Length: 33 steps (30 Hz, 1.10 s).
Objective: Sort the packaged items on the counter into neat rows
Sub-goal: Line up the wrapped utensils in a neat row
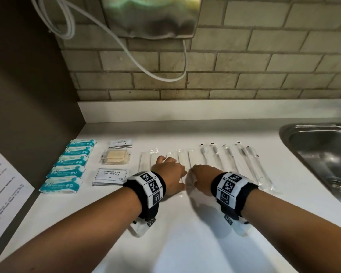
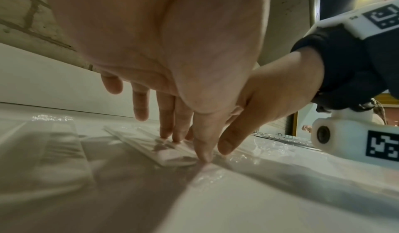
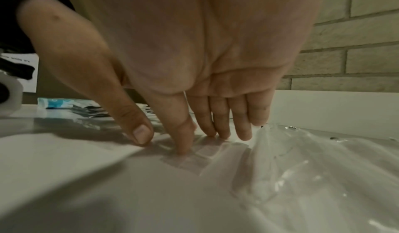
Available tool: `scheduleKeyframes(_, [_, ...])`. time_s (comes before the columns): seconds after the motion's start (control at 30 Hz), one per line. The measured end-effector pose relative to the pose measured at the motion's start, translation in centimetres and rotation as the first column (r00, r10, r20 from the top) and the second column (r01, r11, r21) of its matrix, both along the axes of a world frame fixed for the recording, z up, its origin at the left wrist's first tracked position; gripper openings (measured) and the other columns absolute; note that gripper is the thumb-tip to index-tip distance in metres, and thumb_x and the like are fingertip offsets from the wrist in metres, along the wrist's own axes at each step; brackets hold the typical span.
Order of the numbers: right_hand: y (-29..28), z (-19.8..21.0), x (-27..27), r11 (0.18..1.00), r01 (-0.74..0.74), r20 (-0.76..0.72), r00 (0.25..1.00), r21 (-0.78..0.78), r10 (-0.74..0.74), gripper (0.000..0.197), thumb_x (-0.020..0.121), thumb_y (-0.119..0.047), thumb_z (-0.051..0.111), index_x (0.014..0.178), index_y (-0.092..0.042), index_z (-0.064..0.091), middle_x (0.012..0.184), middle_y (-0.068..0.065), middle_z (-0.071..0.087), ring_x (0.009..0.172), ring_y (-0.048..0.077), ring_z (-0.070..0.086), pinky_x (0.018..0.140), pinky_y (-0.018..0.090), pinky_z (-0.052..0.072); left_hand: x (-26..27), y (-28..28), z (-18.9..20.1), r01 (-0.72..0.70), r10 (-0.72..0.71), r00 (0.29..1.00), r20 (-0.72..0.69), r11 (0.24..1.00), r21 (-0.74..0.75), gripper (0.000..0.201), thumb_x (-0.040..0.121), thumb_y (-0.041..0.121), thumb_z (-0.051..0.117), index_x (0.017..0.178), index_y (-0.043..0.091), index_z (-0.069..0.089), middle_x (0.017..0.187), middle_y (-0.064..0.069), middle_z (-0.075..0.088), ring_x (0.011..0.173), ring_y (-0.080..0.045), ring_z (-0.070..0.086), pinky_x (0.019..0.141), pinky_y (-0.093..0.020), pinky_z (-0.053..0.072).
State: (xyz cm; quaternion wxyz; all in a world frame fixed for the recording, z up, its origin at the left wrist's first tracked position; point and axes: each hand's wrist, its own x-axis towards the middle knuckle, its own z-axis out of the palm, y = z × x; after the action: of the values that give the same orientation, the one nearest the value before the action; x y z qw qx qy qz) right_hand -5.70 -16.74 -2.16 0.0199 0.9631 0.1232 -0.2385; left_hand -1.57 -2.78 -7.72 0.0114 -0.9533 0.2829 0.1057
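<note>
A white tabletop (image 1: 185, 243) meets a wall of beige brick tiles (image 1: 244, 71), with a dark panel (image 1: 28, 95) closing the left side. A steel sink (image 1: 323, 154) is set in at the right. Under a metal box (image 1: 150, 14) on the wall hangs a white cable (image 1: 138, 60), and a printed sheet (image 1: 4, 184) lies at the left.

head cam: sitting up high, looking forward and down at the counter (image 1: 185, 243), tiled wall (image 1: 244, 56) behind, sink (image 1: 313, 146) peeking in on the right.
left wrist cam: hugging the counter, looking along the left hand (image 2: 172, 57), super close.
right wrist cam: same deal under the right hand (image 3: 205, 49), facing the wall.
overlap: all three are catching the clear-wrapped packets (image 1: 187, 158); the left wrist cam is also seeing the right wrist's camera (image 2: 336, 132).
</note>
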Motion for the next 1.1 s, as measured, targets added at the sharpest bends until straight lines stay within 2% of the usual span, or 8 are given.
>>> scheduleKeyframes(0.2, [-0.4, 0.3, -0.1, 0.996, 0.065, -0.018, 0.998, 0.056, -0.064, 0.031, 0.094, -0.017, 0.051, 0.124, -0.009, 0.059, 0.126, 0.011, 0.06, 0.117, 0.028, 0.058, 0.1, 0.039, 0.048, 0.4, -0.2, -1.1, -0.047, 0.047, 0.999, 0.001, 0.999, -0.003, 0.053, 0.077, 0.066, 0.051, 0.118, 0.033, 0.06, 0.139, 0.004, 0.053, 0.134, -0.027, 0.034, 0.108, -0.047, 0.017])
scheduleKeyframes(0.4, [-0.9, -0.4, 0.2, 0.99, 0.091, 0.018, 0.995, 0.106, -0.094, 0.028, 0.092, -0.012, 0.052, 0.118, -0.012, 0.061, 0.12, 0.005, 0.061, 0.113, 0.025, 0.06, 0.097, 0.038, 0.05, -0.1, -0.1, 0.0, -0.044, 0.043, 0.999, -0.01, 0.998, -0.041, 0.057, 0.083, 0.06, 0.055, 0.132, 0.03, 0.055, 0.145, 0.008, 0.048, 0.143, -0.021, 0.025, 0.113, -0.049, 0.007])
scheduleKeyframes(0.53, [-0.3, -1.2, 0.9, 0.993, -0.048, 0.123, 0.992, 0.11, 0.035, 0.033, 0.092, -0.012, 0.048, 0.123, -0.016, 0.06, 0.129, 0.006, 0.057, 0.12, 0.025, 0.056, 0.101, 0.037, 0.047, -0.7, 1.2, 0.8, -0.092, 0.094, 0.995, 0.013, 0.987, -0.13, 0.049, 0.082, 0.057, 0.057, 0.122, 0.028, 0.06, 0.133, 0.009, 0.057, 0.137, -0.019, 0.034, 0.111, -0.046, 0.01])
scheduleKeyframes(0.67, [1.8, -2.1, 1.7, 0.979, -0.191, 0.187, 0.967, 0.076, 0.174, 0.042, 0.093, -0.027, 0.047, 0.133, -0.012, 0.05, 0.133, 0.008, 0.056, 0.123, 0.026, 0.052, 0.105, 0.038, 0.041, -0.9, 4.0, 2.0, -0.199, 0.206, 0.978, 0.039, 0.97, -0.14, 0.051, 0.087, 0.048, 0.057, 0.134, 0.028, 0.053, 0.137, 0.006, 0.053, 0.135, -0.018, 0.035, 0.109, -0.04, 0.013])
scheduleKeyframes(0.77, [3.8, -2.5, 2.0, 0.965, -0.258, 0.184, 0.951, 0.042, 0.247, 0.051, 0.095, -0.034, 0.044, 0.14, -0.01, 0.042, 0.14, 0.009, 0.051, 0.129, 0.028, 0.047, 0.11, 0.039, 0.036, -0.8, 6.7, 2.5, -0.257, 0.26, 0.965, 0.036, 0.964, -0.067, 0.049, 0.088, 0.044, 0.055, 0.135, 0.028, 0.05, 0.14, 0.005, 0.052, 0.139, -0.019, 0.03, 0.11, -0.041, 0.012])
scheduleKeyframes(0.87, [5.6, -2.7, 2.1, 0.96, -0.276, 0.183, 0.948, 0.057, 0.261, 0.053, 0.096, -0.037, 0.044, 0.142, -0.011, 0.039, 0.142, 0.008, 0.048, 0.132, 0.029, 0.042, 0.113, 0.04, 0.033, -0.9, 8.9, 2.5, -0.275, 0.275, 0.961, 0.008, 0.96, 0.056, 0.043, 0.088, 0.044, 0.054, 0.127, 0.027, 0.055, 0.141, 0.004, 0.051, 0.144, -0.024, 0.024, 0.113, -0.047, 0.01])
scheduleKeyframes(0.97, [7.0, -2.9, 2.3, 0.963, -0.263, 0.176, 0.952, 0.059, 0.249, 0.048, 0.095, -0.036, 0.045, 0.137, -0.012, 0.045, 0.137, 0.009, 0.051, 0.129, 0.03, 0.044, 0.108, 0.039, 0.035, -1.4, 9.9, 2.2, -0.243, 0.248, 0.969, -0.012, 0.959, 0.146, 0.047, 0.089, 0.048, 0.048, 0.13, 0.024, 0.052, 0.149, 0.002, 0.042, 0.148, -0.028, 0.012, 0.116, -0.05, 0.005])
scheduleKeyframes(1.1, [8.0, -3.1, 2.3, 0.974, -0.223, 0.161, 0.963, 0.04, 0.214, 0.041, 0.092, -0.031, 0.051, 0.126, -0.01, 0.056, 0.127, 0.009, 0.058, 0.124, 0.029, 0.049, 0.103, 0.038, 0.038, -2.3, 9.8, 1.9, -0.229, 0.235, 0.972, -0.017, 0.958, 0.173, 0.05, 0.094, 0.049, 0.041, 0.135, 0.021, 0.046, 0.158, 0.001, 0.028, 0.15, -0.029, 0.002, 0.118, -0.05, -0.001])
